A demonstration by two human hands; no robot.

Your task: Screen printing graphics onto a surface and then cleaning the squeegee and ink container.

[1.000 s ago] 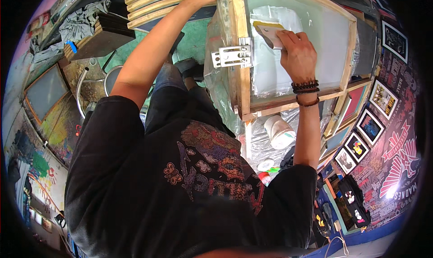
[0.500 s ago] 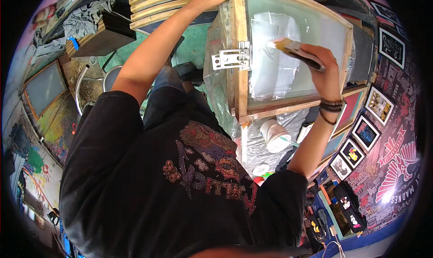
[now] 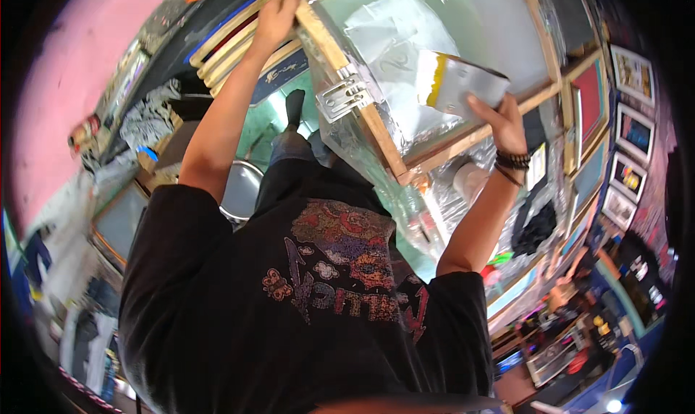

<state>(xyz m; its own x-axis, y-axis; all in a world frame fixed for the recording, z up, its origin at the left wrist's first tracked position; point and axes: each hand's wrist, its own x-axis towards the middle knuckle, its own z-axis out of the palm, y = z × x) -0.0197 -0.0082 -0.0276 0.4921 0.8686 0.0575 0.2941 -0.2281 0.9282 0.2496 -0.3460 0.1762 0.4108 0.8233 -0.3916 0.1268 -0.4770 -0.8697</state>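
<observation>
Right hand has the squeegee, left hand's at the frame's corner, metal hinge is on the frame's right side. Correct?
Not the hinge: the head view shows the metal hinge on the frame's left side. The rest stands: right hand has the squeegee, left hand is at the frame's corner.

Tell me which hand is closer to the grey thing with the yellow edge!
Right. The right hand is holding that flat scraper; the left hand is away from it, by the far-left corner of the wooden frame.
</observation>
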